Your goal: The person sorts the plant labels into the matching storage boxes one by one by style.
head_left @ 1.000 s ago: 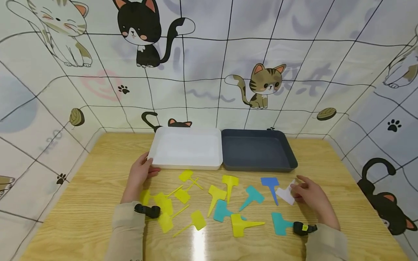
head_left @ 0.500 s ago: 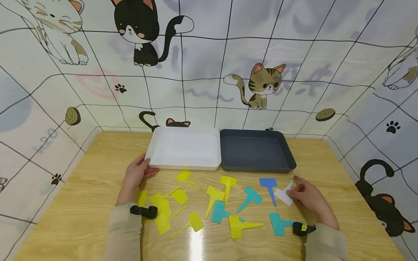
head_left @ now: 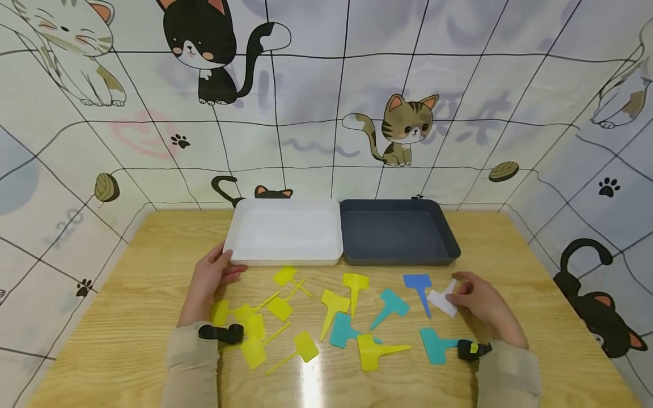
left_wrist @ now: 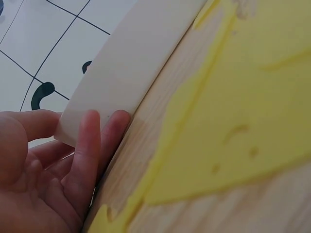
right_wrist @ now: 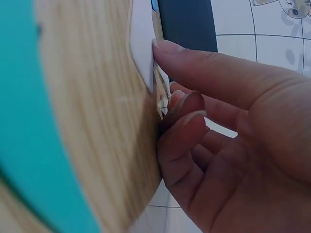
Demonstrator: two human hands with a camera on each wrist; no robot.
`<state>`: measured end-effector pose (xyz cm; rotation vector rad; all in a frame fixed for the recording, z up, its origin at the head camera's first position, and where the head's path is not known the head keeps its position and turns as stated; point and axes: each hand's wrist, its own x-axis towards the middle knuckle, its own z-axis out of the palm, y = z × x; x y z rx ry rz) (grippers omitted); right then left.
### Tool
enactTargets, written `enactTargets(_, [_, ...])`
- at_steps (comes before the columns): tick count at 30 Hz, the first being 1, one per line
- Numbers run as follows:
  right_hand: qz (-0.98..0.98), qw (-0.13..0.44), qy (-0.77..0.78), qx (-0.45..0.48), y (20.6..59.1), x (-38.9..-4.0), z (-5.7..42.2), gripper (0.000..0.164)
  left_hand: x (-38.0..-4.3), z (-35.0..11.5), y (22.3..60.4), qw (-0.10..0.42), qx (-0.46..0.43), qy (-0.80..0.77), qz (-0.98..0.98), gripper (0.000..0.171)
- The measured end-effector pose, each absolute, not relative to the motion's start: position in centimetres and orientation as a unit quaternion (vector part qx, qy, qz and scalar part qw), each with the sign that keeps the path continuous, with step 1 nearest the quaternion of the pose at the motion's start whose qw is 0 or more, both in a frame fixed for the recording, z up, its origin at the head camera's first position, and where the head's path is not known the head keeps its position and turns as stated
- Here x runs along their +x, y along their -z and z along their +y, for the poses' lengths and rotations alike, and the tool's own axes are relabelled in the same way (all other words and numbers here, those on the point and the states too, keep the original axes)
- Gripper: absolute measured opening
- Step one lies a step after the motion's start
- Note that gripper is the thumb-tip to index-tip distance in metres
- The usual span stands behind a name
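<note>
Backing trays (head_left: 285,232), wooden table (head_left: 367,391): patterned wall (head_left: 306,102)

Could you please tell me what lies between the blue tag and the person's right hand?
In the head view, the white tag lies between the blue tag and the right hand, which touches it.

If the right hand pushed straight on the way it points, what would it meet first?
The white tag, which the right hand touches with its thumb. Beyond that, probably the blue tag or the front wall of the dark tray; depth leaves their order unclear.
</note>
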<state>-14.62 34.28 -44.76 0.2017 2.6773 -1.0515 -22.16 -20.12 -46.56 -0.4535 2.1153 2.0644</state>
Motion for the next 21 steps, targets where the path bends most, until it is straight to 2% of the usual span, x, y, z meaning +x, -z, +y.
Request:
enactTargets(8, [0.919,0.138,0.345,0.131,44.1,-14.2,34.7,0.064,-22.1,-20.2,46.6,0.074,-0.15,-0.687,0.707,0.056])
enactTargets(16, [0.922,0.124,0.337,0.146,43.4,-13.1,36.2,0.045,-22.1,-20.2,46.5,0.076,-0.151,-0.688,0.705,0.054])
enactTargets(21, [0.932,0.124,0.308,0.145,43.5,-12.8,37.2,0.048,-22.2,-20.3,46.6,0.078,-0.141,-0.692,0.704,0.052])
